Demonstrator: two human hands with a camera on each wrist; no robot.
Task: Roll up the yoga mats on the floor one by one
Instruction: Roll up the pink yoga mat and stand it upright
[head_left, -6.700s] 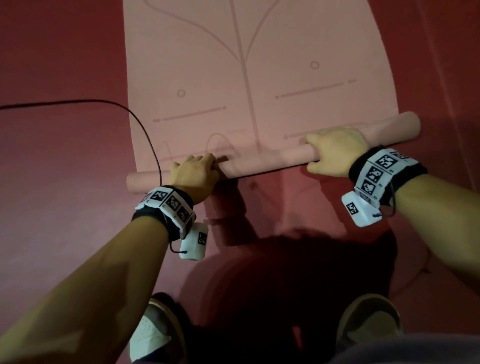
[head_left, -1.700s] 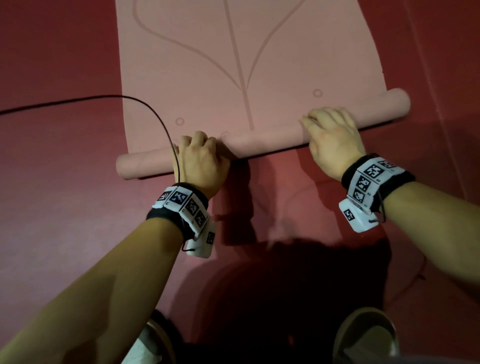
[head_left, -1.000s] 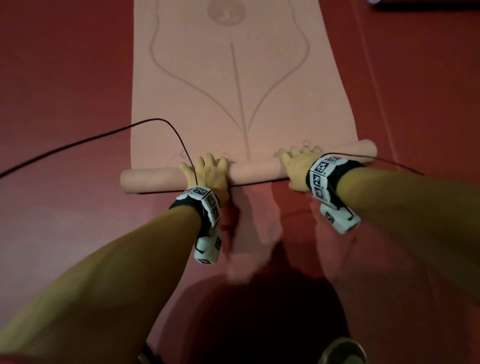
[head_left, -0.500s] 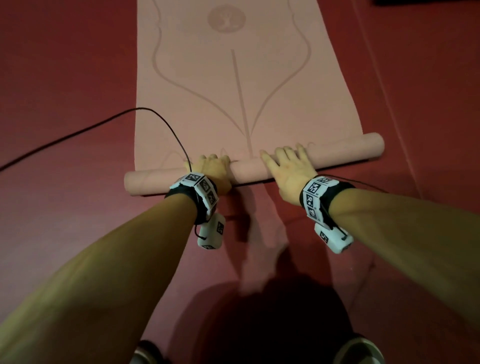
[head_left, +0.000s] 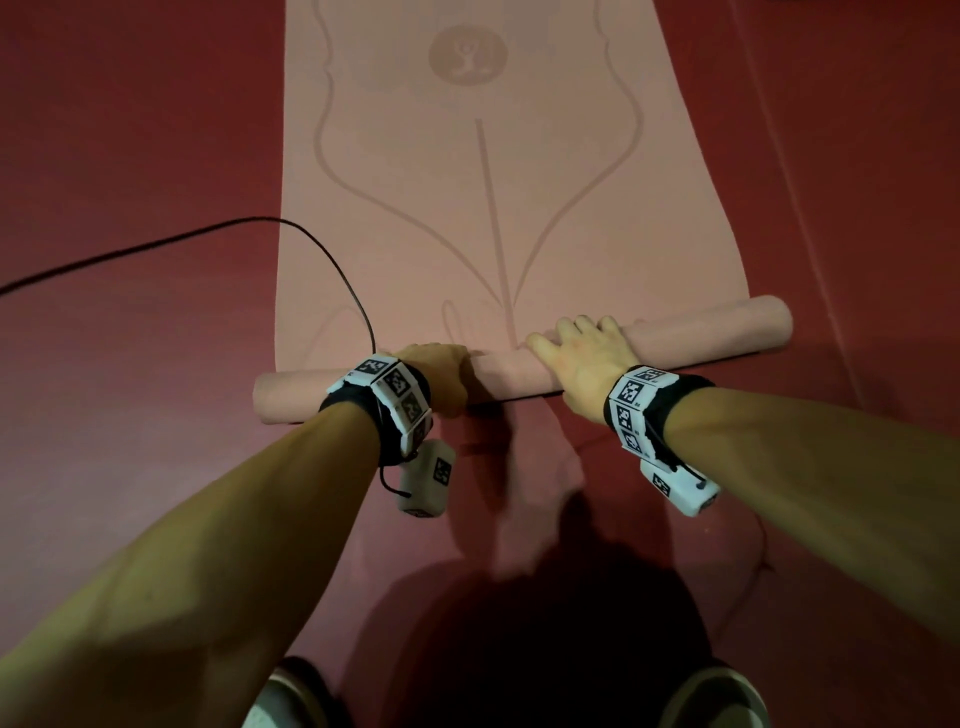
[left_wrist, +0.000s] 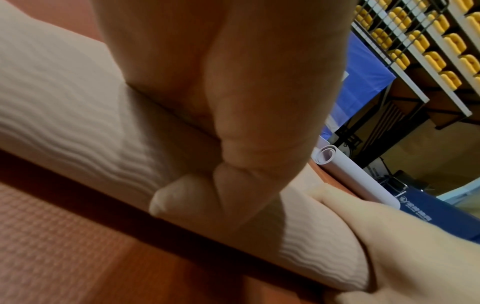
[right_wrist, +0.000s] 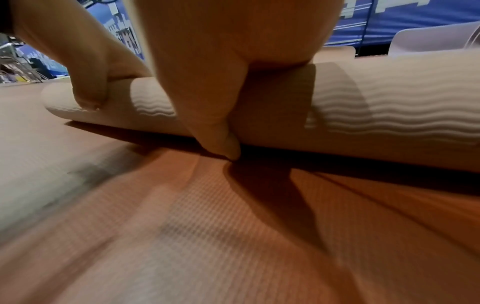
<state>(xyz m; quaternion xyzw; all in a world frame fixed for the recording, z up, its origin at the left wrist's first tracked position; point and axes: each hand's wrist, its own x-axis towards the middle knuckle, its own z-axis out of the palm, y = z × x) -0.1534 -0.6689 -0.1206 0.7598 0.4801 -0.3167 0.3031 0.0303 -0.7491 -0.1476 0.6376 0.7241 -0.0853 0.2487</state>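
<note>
Since half a second before, the roll (head_left: 696, 332) had travelled a little farther up the pink yoga mat (head_left: 467, 171), so that the round emblem near the mat's far end sat lower in the head view, and the right hand (head_left: 582, 358) had shifted slightly to the right along the roll. The rolled part lay across the mat's width on the red floor (head_left: 130, 156), its right end farther from the person than its left, and the flat remainder stretched away from the person. The left hand (head_left: 436, 374) was curled over the roll left of centre; the left wrist view showed its thumb (left_wrist: 182, 197) pressed against the ribbed near side, so it was grasping the roll. The right hand lay on top of the roll just right of centre, fingers spread and reaching forward over it, thumb (right_wrist: 223, 144) pointing down the near face to where roll met floor; it pressed rather than clasped. A black cable (head_left: 332, 260) ran in from the left across the floor, looped over the mat's near left corner and dropped toward the left wrist. Both wrists wore black bands with printed square markers. The tips of two shoes showed at the bottom edge. Beyond the mat, the wrist views showed a rolled pale mat (left_wrist: 345, 164), blue banners (right_wrist: 405, 22) and rows of yellow seats (left_wrist: 428, 41).
</note>
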